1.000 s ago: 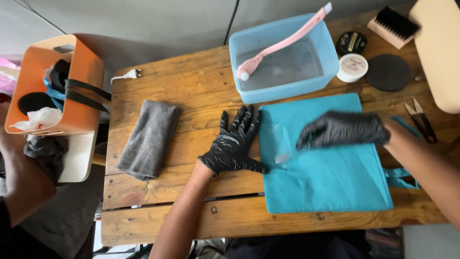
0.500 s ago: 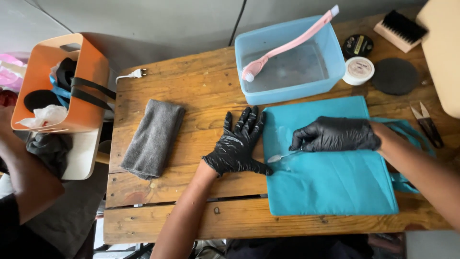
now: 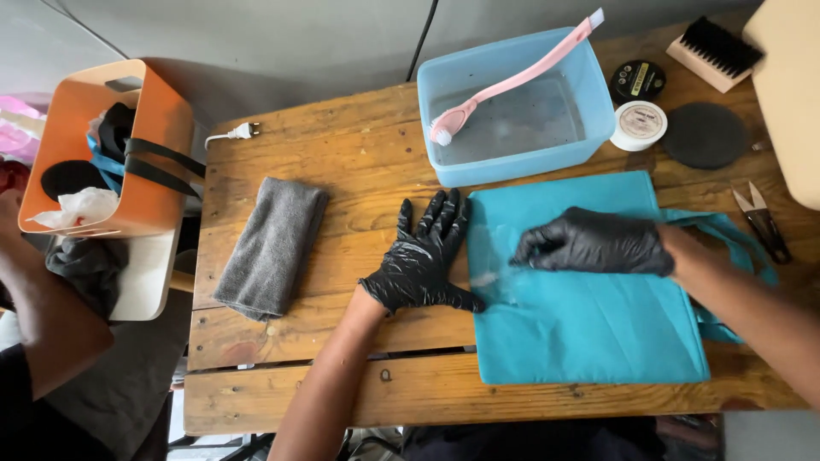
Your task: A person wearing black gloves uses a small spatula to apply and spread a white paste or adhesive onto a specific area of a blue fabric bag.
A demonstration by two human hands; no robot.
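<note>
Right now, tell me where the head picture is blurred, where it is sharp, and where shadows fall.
Head view: motion blur smears the small pale tool at the right hand; the left hand on the teal bag is sharp, like the grey cloth. Even soft daylight; the orange basket casts a shadow on the wall; the wooden table edges bow slightly.

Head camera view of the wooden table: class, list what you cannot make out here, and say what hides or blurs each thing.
- Small pale tool under the right hand in its black glove: motion-blurred, kind unclear.
- Turquoise fabric bag: handles partly behind the right forearm.
- Orange plastic caddy: its walls hide most contents.
- Beige object: cut off by the right edge.
- Left hand, black-gloved, flat on the bag's edge: the fabric beneath is hidden.
</note>
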